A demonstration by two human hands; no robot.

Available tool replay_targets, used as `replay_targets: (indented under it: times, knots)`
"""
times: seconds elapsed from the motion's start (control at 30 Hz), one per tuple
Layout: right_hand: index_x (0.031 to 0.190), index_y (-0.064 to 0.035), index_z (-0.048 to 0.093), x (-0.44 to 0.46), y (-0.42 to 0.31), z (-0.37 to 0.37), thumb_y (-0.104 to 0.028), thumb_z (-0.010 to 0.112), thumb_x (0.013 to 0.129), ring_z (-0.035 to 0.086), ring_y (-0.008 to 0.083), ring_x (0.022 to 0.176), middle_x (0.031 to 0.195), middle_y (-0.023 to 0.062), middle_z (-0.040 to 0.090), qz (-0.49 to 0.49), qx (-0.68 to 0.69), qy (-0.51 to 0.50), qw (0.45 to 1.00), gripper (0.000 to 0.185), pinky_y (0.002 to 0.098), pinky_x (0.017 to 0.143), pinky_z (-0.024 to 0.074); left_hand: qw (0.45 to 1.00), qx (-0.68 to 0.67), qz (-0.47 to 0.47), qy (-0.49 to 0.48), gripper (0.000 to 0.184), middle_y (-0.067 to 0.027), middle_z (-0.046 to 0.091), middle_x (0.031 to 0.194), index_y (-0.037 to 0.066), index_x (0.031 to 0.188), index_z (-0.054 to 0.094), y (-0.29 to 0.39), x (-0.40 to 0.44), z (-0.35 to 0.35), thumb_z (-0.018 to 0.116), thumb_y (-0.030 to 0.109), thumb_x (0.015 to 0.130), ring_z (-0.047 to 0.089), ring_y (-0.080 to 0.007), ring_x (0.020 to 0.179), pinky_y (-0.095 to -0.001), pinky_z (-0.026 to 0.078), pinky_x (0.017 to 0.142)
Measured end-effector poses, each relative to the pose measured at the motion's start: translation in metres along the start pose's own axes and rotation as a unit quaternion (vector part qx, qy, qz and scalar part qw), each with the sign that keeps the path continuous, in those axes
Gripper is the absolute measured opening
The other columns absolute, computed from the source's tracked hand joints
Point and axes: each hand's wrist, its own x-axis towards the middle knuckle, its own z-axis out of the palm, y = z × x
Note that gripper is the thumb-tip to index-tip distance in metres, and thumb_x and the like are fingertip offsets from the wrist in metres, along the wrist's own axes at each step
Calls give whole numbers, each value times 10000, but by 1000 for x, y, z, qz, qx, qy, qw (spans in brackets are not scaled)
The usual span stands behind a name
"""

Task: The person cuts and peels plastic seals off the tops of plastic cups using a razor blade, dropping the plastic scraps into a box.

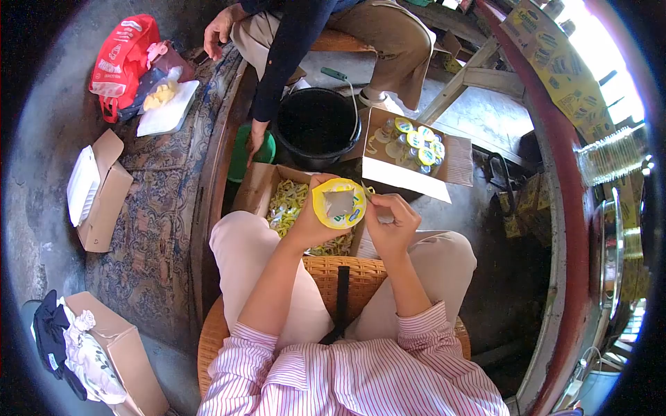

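My left hand (304,225) is wrapped round a plastic cup with a yellow printed lid (338,204), its top facing me. A greyish patch shows in the middle of the lid. At the cup's right rim, my right hand (393,223) is closed in a pinch; a thin sliver shows at its fingertips, too small to name. Below both hands stands a cardboard box (261,187) holding many yellow-green strips (288,204). Right of it, another open carton (454,156) contains several clear cups with yellow lids (422,143).
A black bucket (316,125) stands ahead, beside a green container (239,154) into which a co-worker's hand (257,139) reaches. On the left are a red bag (125,59), a cardboard box (104,194) and another with cloth (121,347). A red post (555,208) rises at right.
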Motion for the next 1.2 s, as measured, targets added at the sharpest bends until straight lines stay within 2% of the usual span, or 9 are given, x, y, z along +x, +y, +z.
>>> replay_targets:
  times: [0.33,0.43,0.53,0.67,0.83,0.93,1.13,1.2]
  knots:
    - [742,21,623,-3,-1,4,66,660,655,637,198,651,728,139,642,2,1,27,1000,105,257,596,487,998,-40,-14,36,706,-86,497,1135,64,1158,381,5,-4,8,756,5,563,491,-180,1062,-329,404,921]
    - [755,19,624,-2,-2,4,68,661,656,638,198,657,739,141,643,-5,-6,24,1000,116,258,600,488,997,-50,-4,51,612,-85,539,1067,34,1126,394,5,-4,12,741,-1,623,535,-151,984,-290,436,862]
    - [768,16,626,-3,-1,3,70,658,658,638,194,660,747,141,644,-8,-16,21,1000,126,256,599,487,997,-67,-3,47,603,-86,542,1065,34,1131,403,2,-5,12,735,-2,629,535,-150,987,-289,434,864]
    - [746,38,624,1,-2,1,61,665,653,623,162,624,695,112,634,10,9,7,1000,105,235,570,472,999,-46,-10,16,618,-87,541,1075,29,1145,408,0,-4,6,741,13,625,534,-158,993,-297,429,871]
    - [768,21,633,2,3,-3,68,650,664,628,171,632,719,126,637,2,5,-14,1000,116,238,568,478,999,34,-22,-27,697,-93,529,1108,22,1186,386,0,-6,0,760,40,598,524,-170,1020,-304,413,893]
    - [774,8,638,2,4,-5,71,640,668,630,179,634,726,130,639,1,3,-27,1000,123,243,564,478,998,-33,-45,-31,711,-96,523,1122,24,1188,388,-4,-9,0,766,55,587,516,-170,1035,-301,404,902]
    - [767,-1,639,-1,6,-4,54,650,663,633,188,642,724,126,641,8,5,-34,999,119,250,569,480,998,-7,-38,-47,664,-83,536,1083,38,1142,421,3,-6,-3,778,72,584,528,-163,990,-291,414,875]
    - [761,-1,636,-1,6,-1,44,657,658,631,189,637,717,123,639,0,3,-24,1000,114,253,568,479,999,18,-42,-25,655,-78,544,1062,41,1123,432,6,-5,-1,788,80,575,534,-159,969,-288,420,862]
